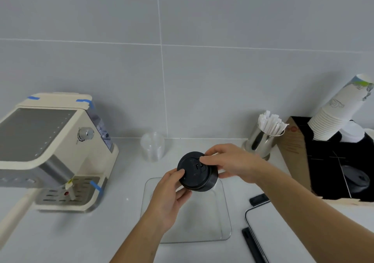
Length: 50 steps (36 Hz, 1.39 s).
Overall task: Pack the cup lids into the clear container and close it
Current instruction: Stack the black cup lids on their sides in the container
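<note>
A stack of black cup lids (197, 171) hangs tilted above the far end of the clear container (224, 218), which sits open on the white counter. My left hand (171, 198) grips the stack from the near left side, thumb on the top lid's rim. On the far right side my right hand (228, 162) holds it, with the thumb pressed on the top. The container's lid (265, 230), white with black clips, lies flat to the right of the container.
A cream espresso machine (54, 151) stands at the left. Clear plastic cups (152, 146) sit by the wall. At the right are a steel cup of wrapped straws (265, 139) and a black organiser (332, 161) with paper cups (342, 109) and more lids.
</note>
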Each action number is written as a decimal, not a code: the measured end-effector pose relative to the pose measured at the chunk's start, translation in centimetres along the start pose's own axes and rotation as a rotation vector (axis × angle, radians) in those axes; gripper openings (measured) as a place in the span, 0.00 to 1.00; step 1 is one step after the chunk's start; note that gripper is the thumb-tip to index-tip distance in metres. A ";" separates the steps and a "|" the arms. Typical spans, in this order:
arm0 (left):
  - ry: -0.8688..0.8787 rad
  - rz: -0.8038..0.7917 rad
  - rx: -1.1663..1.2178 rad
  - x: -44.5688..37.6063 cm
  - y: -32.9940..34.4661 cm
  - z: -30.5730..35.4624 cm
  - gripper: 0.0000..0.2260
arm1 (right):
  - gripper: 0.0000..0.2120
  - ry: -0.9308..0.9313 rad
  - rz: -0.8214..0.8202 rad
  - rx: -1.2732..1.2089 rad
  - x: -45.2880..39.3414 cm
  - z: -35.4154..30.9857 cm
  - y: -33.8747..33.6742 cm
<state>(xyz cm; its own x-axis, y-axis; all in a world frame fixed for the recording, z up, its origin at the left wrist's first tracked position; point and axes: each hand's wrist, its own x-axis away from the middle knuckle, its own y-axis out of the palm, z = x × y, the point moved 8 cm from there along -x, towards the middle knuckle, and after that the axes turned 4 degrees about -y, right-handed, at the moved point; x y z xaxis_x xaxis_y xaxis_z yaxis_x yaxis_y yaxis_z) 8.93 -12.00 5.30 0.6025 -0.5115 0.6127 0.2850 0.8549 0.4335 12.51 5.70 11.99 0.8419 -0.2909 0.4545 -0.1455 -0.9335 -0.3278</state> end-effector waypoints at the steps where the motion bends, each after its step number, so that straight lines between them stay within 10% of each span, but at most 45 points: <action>1: -0.011 0.003 0.011 0.0 -0.2 -0.5 0.12 | 0.17 0.007 -0.001 -0.001 0.0 0.5 0.3; 11: -0.150 0.060 -0.027 -0.7 -1.9 -4.6 0.13 | 0.25 0.043 0.040 0.032 -0.1 5.2 3.1; 29: -0.239 0.083 -0.106 -2.4 -4.6 -5.8 0.14 | 0.08 0.189 0.034 -0.454 -0.4 11.2 7.7; 37: -0.104 0.255 -0.314 -3.4 -6.2 -4.9 0.27 | 0.15 -0.066 0.316 -0.058 0.5 10.3 6.9; 50: 0.024 0.237 -0.436 -3.2 -5.5 -5.2 0.27 | 0.28 -0.038 0.204 -0.015 0.6 12.1 9.7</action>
<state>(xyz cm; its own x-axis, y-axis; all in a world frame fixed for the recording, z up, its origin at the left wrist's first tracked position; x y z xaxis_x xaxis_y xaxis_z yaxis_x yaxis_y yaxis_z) 9.31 -14.57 -2.47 0.7038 -0.3008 0.6436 0.4202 0.9067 -0.0358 17.89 -1.04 -0.91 0.8131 -0.4664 0.3483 -0.3225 -0.8591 -0.3974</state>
